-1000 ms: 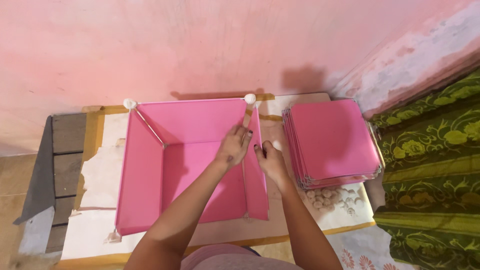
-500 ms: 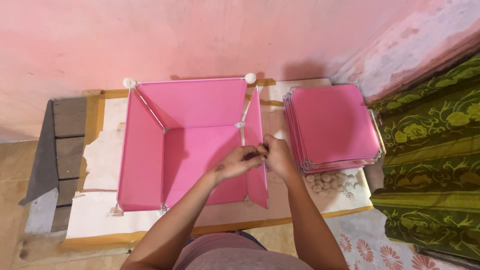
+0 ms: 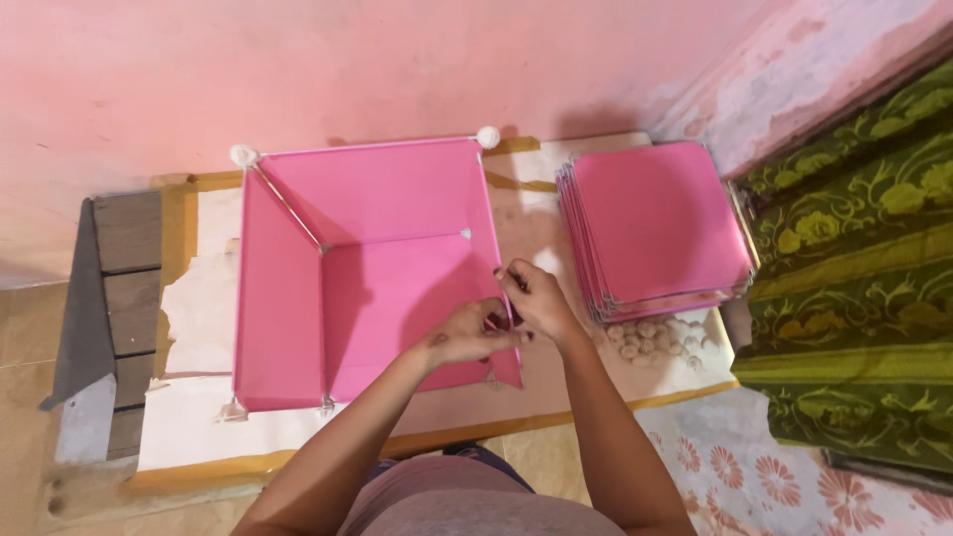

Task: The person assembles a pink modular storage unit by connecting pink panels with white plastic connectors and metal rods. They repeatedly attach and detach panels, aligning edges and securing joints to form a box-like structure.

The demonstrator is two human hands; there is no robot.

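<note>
Head view: pink panel cube (image 3: 377,268) on low board (image 3: 189,437) by wall — back, left, right and floor panels up, front and top open. Left hand (image 3: 465,335) and right hand (image 3: 534,301) both pinched closed on right panel's top edge, near front. White corner connectors (image 3: 487,136) on rear corners. Spare pink panels (image 3: 655,226) stacked just right — much left, by my reckoning.

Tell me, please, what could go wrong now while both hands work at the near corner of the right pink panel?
1. Both hands, left hand and right hand, pinch the right panel at its near top edge, where no connector shows; it may tip sideways.
2. The panel stack stands close, so an elbow could shift it.
3. Loose connectors might roll off the board.
</note>
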